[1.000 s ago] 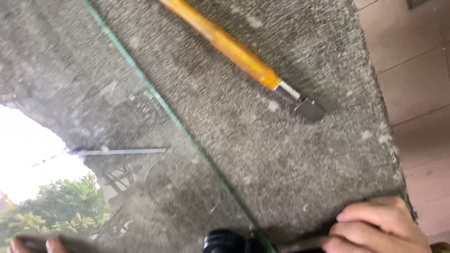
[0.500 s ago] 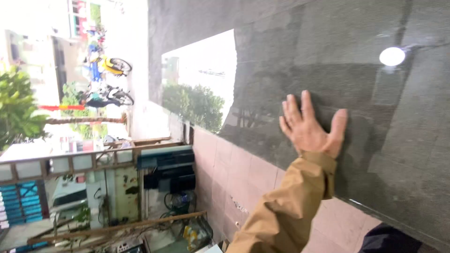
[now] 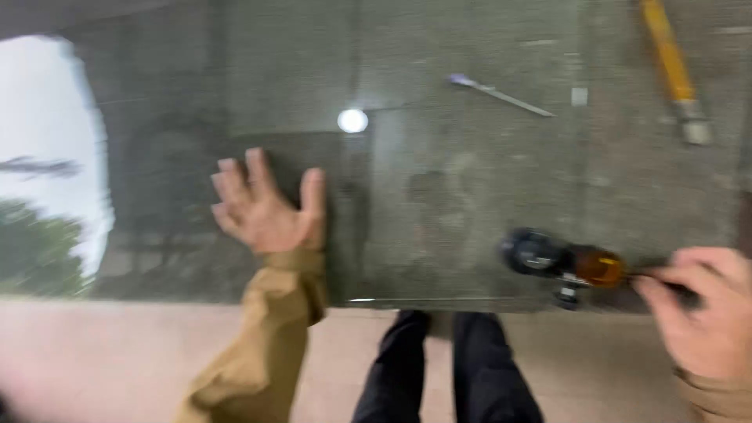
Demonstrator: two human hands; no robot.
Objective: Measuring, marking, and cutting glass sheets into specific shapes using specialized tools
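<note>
The left hand [image 3: 266,211] lay flat, fingers spread, steadying the glass sheet [image 3: 439,204]; at four o'clock, the right hand [image 3: 705,313] had its fingers clamped on a black-headed tool [image 3: 564,262].

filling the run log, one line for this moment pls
left hand: flat on glass sheet | right hand: holds glass cutter | yellow tool: lying apart

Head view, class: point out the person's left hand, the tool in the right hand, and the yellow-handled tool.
Left hand [image 3: 266,210], head view, on the palm's back, flat on the glass.
Amber-bodied tool [image 3: 565,264], head view, on its middle.
Yellow-handled tool [image 3: 666,51], head view, on the yellow handle.
</note>
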